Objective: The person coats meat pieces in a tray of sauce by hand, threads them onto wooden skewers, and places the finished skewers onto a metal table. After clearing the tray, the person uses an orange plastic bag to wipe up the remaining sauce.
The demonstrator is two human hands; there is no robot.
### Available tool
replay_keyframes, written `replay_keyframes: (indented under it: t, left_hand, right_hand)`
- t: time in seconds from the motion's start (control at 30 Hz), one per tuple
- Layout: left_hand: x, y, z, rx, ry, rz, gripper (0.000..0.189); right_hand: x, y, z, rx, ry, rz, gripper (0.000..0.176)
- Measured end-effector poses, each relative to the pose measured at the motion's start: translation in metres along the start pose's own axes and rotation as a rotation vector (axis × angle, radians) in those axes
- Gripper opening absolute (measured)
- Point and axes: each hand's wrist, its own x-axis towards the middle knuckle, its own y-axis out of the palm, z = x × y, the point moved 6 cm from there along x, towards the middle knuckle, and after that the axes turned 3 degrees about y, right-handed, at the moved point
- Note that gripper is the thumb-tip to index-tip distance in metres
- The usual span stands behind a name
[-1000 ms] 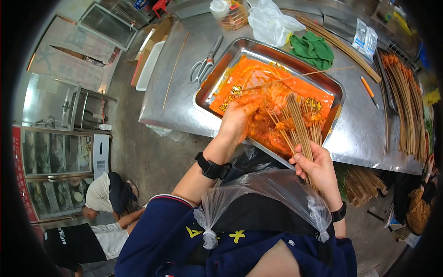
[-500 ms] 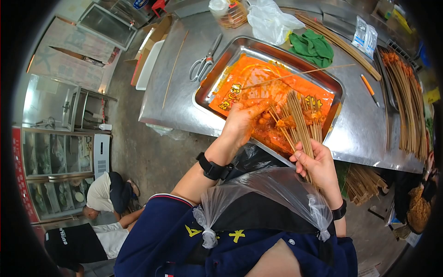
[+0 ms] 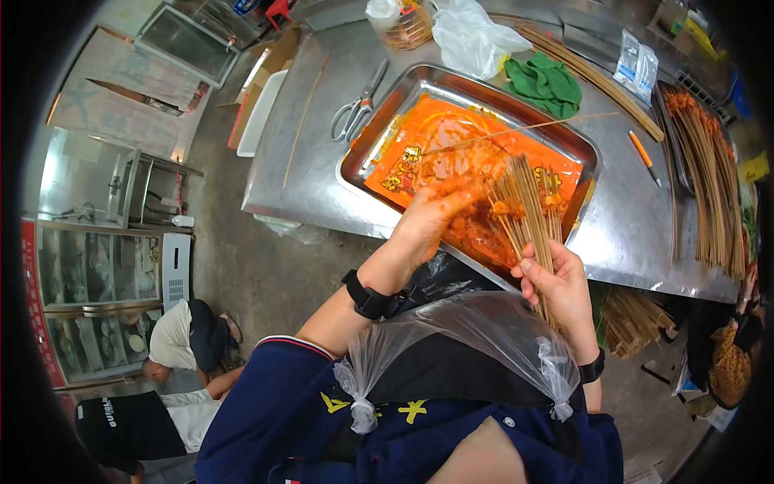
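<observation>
My right hand [image 3: 556, 278] grips a bundle of bamboo skewers [image 3: 528, 214] by their lower part. The skewers lean over the steel tray [image 3: 588, 145], and orange-coated meat pieces [image 3: 506, 210] sit around some of them. My left hand [image 3: 431, 218] is over the tray beside these pieces, its fingers drawn together and smeared with orange sauce. Whatever is between its fingertips is hidden. Inside the tray lie sauce-covered meat [image 3: 476, 238] and an orange printed packet [image 3: 403, 165]. One loose skewer [image 3: 524, 131] rests across the tray's far side.
Scissors [image 3: 355, 113] lie left of the tray on the steel table [image 3: 278, 153]. Behind it are a green cloth [image 3: 544, 85] and a plastic bag [image 3: 476, 36]. An orange pen [image 3: 642, 153] and finished skewers [image 3: 709, 177] are at right. Two people [image 3: 181, 343] bend down at lower left.
My left hand has shifted slightly right and down, its fingers reaching closer to the skewers. The skewer bundle has tilted a little in my right hand, which stays closed around it.
</observation>
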Motion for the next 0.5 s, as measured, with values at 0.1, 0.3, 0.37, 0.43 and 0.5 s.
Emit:
replay_keyframes:
  t: [0.1, 0.3, 0.37, 0.43, 0.5]
  left_hand:
    - [0.008, -0.007, 0.004, -0.128, 0.035, -0.019, 0.018]
    - [0.009, 0.0, 0.019, -0.222, -0.079, -0.066, 0.014]
    - [0.005, -0.003, 0.021, -0.21, -0.084, -0.101, 0.012]
    - [0.004, -0.003, 0.018, -0.168, -0.085, -0.073, 0.013]
    - [0.003, -0.005, 0.018, -0.198, -0.105, -0.049, 0.015]
  right_hand:
    - [0.001, 0.001, -0.001, -0.002, -0.001, 0.008, 0.012]
    - [-0.001, -0.001, 0.0, -0.017, 0.003, -0.001, 0.012]
    - [-0.001, 0.0, -0.001, -0.023, 0.006, -0.002, 0.013]
    - [0.0, 0.0, -0.001, -0.023, 0.011, -0.015, 0.013]
    - [0.0, 0.0, -0.001, -0.017, 0.004, -0.004, 0.012]
